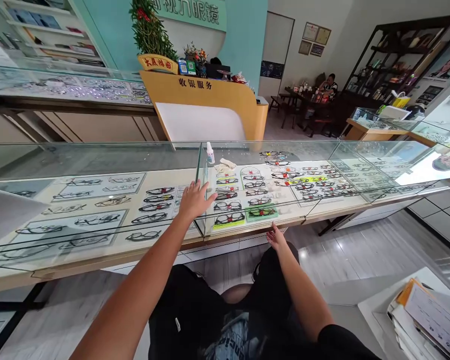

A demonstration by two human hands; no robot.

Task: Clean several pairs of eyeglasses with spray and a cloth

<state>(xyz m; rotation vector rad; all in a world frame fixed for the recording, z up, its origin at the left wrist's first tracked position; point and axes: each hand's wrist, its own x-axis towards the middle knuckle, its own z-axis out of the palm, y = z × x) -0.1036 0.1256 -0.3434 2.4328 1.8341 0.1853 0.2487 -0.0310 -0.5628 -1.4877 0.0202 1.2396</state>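
Observation:
My left hand (pixel 195 201) is stretched out over the glass display case (pixel 204 239), fingers apart, beside an upright glass panel (pixel 200 162). It holds nothing that I can see. My right hand (pixel 275 237) is low at the front edge of the case, fingers loosely extended with nothing visible in them. Between the hands, inside the case, lie rows of eyeglasses (pixel 229 218), some on green and yellow cards. A small white spray bottle (pixel 210 153) and a crumpled pale cloth (pixel 225 165) are behind these rows.
More eyeglasses (pixel 143 235) lie in the left part of the case. A yellow counter (pixel 206 90) stands beyond it. Papers (pixel 431 312) are stacked on a white surface at lower right. A person (pixel 328 87) sits at a far table.

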